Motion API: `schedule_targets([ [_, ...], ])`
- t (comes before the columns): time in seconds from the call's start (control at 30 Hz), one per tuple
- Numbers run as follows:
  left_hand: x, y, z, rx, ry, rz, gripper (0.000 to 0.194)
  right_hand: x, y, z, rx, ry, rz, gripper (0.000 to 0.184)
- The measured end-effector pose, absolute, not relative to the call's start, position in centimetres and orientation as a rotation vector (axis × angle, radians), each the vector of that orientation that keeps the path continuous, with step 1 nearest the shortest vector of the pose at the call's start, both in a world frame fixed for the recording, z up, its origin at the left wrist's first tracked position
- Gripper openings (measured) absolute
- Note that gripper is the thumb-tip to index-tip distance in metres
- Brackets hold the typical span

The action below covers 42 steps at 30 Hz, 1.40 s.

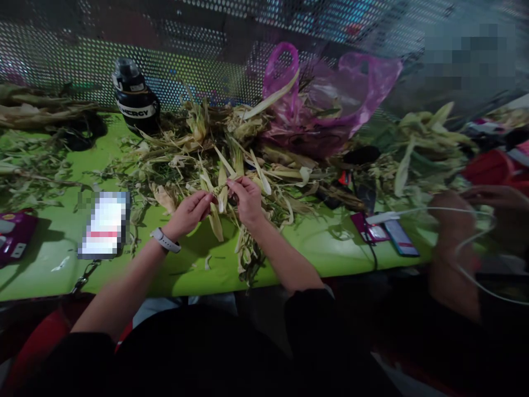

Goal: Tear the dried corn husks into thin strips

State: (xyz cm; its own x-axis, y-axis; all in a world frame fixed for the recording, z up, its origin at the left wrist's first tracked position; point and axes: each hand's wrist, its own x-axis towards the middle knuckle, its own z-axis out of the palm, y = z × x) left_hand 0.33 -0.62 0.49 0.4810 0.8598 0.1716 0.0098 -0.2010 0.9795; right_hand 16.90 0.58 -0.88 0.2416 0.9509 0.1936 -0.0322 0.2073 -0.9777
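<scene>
My left hand (190, 213), with a pale watch band (165, 241) at the wrist, is closed in a pinch at the middle of the table. Just to its right, my right hand (248, 203) pinches too, a little higher. Pale yellow-green corn husk (222, 199) shows between the two sets of fingertips, and both appear to grip it. The exact ends they hold are small and partly hidden by the fingers. Behind and around the hands spreads a heap of dry husks and withered stalks (182, 157). One husk strip (215, 223) hangs below the fingertips.
A black bottle (134, 102) stands at the back left, beside a pink plastic bag (314, 118). A lit phone (105, 226) lies left on the green table (198, 281). Phones with a cable (400, 237) lie right, near a co-worker's arm (452, 253). Perforated metal panel (185, 60) rises behind.
</scene>
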Motion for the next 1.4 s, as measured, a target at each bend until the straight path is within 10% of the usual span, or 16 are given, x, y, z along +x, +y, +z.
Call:
schedule_targets([
  [0.57, -1.6, 2.1, 1.7, 1.241, 1.023, 1.779, 0.04, 21.5, 0.9, 1.9, -1.582, -1.903, 0.539, 0.019],
  [1.4, -4.6, 1.4, 0.7, 1.553, 1.21, 1.446, 0.033, 18.1, 1.9, -2.0, -1.668, -1.739, 0.31, 0.017],
])
